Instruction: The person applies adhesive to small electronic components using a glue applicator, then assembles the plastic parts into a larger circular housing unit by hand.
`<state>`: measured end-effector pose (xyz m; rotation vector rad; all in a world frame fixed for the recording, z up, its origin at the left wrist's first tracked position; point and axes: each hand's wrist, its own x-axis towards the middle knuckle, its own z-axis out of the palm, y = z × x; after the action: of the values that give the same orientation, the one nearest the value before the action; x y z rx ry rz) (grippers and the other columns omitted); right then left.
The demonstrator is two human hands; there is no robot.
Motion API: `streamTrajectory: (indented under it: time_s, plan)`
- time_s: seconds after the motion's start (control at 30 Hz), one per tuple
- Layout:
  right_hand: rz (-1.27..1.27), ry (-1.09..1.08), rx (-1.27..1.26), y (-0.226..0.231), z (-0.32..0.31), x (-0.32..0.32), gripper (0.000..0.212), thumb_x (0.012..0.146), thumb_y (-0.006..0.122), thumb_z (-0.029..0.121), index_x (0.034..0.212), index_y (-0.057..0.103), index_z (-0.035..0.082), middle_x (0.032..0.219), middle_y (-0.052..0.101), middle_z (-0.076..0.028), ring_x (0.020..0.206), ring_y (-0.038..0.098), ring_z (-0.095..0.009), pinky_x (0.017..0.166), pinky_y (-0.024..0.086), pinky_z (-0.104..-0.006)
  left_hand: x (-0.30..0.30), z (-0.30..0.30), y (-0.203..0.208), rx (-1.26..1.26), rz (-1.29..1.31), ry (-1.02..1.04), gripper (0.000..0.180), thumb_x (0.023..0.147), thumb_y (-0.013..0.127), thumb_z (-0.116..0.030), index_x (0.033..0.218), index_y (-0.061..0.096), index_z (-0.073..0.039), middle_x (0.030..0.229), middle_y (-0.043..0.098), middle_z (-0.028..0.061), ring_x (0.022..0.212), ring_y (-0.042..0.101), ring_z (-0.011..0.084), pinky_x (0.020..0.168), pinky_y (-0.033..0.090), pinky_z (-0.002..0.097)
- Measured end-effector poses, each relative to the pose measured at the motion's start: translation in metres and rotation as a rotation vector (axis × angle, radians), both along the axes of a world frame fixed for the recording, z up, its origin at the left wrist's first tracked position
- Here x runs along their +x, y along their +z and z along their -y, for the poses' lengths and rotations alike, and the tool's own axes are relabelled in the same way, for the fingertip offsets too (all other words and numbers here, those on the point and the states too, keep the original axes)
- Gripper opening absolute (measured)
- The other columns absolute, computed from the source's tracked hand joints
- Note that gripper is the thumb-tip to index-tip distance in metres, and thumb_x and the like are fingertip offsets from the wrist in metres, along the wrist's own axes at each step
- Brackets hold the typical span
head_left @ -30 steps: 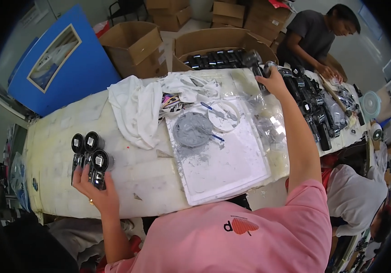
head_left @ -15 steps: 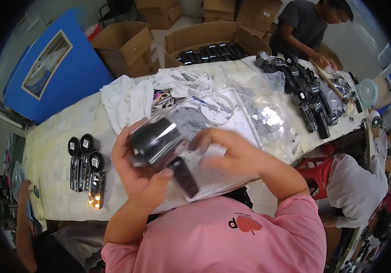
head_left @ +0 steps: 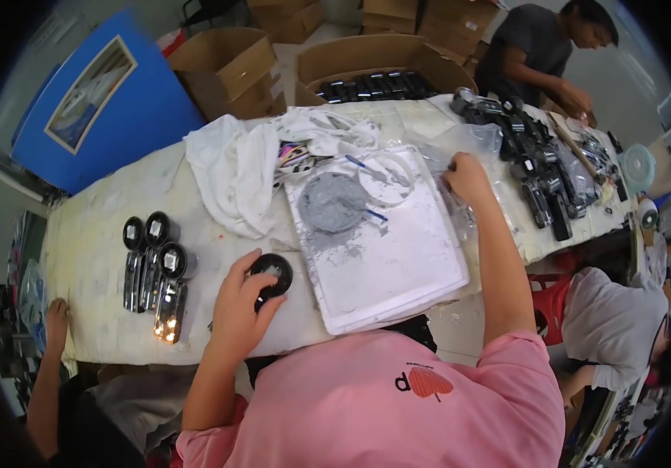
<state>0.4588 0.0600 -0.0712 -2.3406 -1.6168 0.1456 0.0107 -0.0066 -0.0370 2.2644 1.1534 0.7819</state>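
Note:
My left hand [head_left: 242, 313] grips a black round-ended device [head_left: 278, 288] at the near middle of the table. Its round end faces up, with a pale grey patch inside; its body is mostly hidden by my hand. My right hand [head_left: 466, 179] reaches beyond the right edge of a white board [head_left: 398, 265], fingers curled down at clear plastic sheeting [head_left: 460, 214]. Whatever lies under those fingertips is hidden. Grey paste [head_left: 331, 203] sits on the board, a blue-handled spatula [head_left: 374, 214] against it. Near it lies a white ring-shaped lid [head_left: 386, 179] with another blue-handled tool [head_left: 359, 164].
Several similar black devices [head_left: 172, 269] stand grouped at the left. White cloths [head_left: 222, 175] lie behind the board. More black devices [head_left: 530, 164] are piled at the right, near a co-worker [head_left: 538, 58]. Open cardboard boxes [head_left: 382, 62] stand past the far edge. Another person's hand [head_left: 57, 320] rests at the left edge.
My left hand has lowered the device from above the board to the table. My right hand has left the device and moved right and away to the plastic sheeting. The view has shifted slightly.

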Motion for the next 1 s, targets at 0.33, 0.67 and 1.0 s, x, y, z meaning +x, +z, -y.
streamTrajectory:
  time_s: [0.33,0.67,1.0]
  plan:
    - [-0.715,0.923,0.227,0.063,0.048,-0.189,0.017,0.079,0.071,0.0,0.096,0.069,0.002,0.086,0.065,-0.008,0.079,0.063,-0.02,0.066,0.049,-0.0304,-0.005,0.018,-0.016,-0.093,0.328,0.251,0.016,0.076,0.071,0.003,0.089,0.061,-0.001,0.094,0.062,0.013,0.076,0.062,0.0265,0.065,0.05,0.0321]
    - [-0.453,1.075,0.062,0.046,0.036,-0.253,0.012,0.081,0.066,0.011,0.091,0.069,0.005,0.084,0.058,-0.009,0.079,0.059,-0.028,0.068,0.048,-0.0357,-0.007,0.017,-0.016,-0.013,0.306,0.235,0.025,0.074,0.072,0.004,0.095,0.059,-0.002,0.095,0.061,0.013,0.08,0.061,0.0229,0.07,0.05,0.0307]
    - [-0.154,1.151,0.254,0.049,0.055,-0.241,0.023,0.081,0.066,0.015,0.101,0.068,0.006,0.102,0.057,-0.014,0.091,0.055,-0.031,0.078,0.047,-0.0394,0.009,0.001,-0.007,0.188,0.184,0.122,0.026,0.073,0.071,-0.002,0.097,0.06,-0.003,0.091,0.062,0.0124,0.082,0.056,0.0323,0.071,0.046,0.039]
